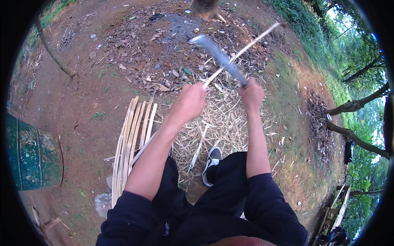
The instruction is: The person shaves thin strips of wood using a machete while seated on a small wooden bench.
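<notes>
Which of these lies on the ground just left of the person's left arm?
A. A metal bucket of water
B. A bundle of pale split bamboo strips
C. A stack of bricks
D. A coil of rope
B: a bundle of pale split bamboo strips lies lengthwise on the bare dirt beside the left hand, which grips a thin bamboo strip, while the right hand holds a long knife against it.

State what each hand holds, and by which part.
The left hand grips a thin bamboo strip at its near end. The right hand grips a long knife by its handle, blade pointing away.
</notes>
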Demonstrator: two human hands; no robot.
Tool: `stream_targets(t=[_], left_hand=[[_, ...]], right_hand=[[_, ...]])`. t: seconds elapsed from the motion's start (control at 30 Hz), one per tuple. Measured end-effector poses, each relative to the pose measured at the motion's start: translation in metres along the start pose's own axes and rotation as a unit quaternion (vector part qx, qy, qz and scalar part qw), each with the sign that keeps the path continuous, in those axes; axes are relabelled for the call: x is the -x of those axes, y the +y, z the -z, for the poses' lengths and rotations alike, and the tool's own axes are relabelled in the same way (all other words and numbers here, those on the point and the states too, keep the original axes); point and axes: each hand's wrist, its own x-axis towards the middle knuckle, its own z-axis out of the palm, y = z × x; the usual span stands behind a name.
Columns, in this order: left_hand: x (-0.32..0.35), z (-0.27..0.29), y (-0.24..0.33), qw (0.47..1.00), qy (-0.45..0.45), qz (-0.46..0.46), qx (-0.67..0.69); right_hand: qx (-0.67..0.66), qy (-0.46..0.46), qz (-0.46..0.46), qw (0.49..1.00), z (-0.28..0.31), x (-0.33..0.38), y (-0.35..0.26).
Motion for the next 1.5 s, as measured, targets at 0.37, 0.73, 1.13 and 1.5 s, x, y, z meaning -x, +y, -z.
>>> stream_targets(t=[0.37,0.73,1.13,1.5], left_hand=[[0.007,0.046,-0.040,0.997,0.063,-0.018,-0.042],[-0.008,0.026,-0.030,0.995,0.045,-0.084,0.018],[-0.005,0.028,-0.020,0.988,0.050,-0.145,-0.013],[0.005,0.022,-0.012,0.992,0.040,-0.114,-0.039]], right_hand=[[-0.126,0.141,-0.340,0.921,0.006,0.020,0.104],[-0.206,0.010,0.154,0.966,0.030,0.028,-0.035],[-0.044,0.069,0.208,0.975,0.002,0.017,-0.008],[-0.031,0.069,-0.158,0.985,0.002,-0.020,0.070]])
